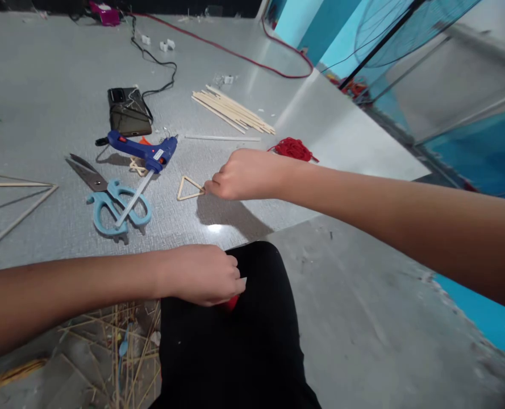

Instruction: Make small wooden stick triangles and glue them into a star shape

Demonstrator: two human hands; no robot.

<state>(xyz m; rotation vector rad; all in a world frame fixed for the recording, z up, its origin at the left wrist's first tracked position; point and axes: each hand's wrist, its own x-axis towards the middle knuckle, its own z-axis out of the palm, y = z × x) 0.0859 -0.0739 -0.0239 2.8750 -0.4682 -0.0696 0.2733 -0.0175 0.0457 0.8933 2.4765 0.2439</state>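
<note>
My right hand (239, 175) reaches over the grey tiled surface, fingers pinched at one corner of a small triangle of thin wooden sticks (188, 197). My left hand (207, 275) is closed above my black-trousered leg. Something red (230, 304) shows beneath its fingers, mostly hidden. Left of the triangle rests a blue hot glue gun (145, 150) with a glue stick (136, 200) running out over light-blue scissors (103, 193). Beyond my right hand are a bundle of red yarn (293, 149) and a single white stick (222, 138).
Loose wooden sticks (230, 109) lie farther back. A phone (128, 111) sits by a black cable (167, 85). At the left edge is a larger stick frame (17, 218). Below my left arm, many sticks (116, 352) lie scattered. A fan (397, 28) stands at right.
</note>
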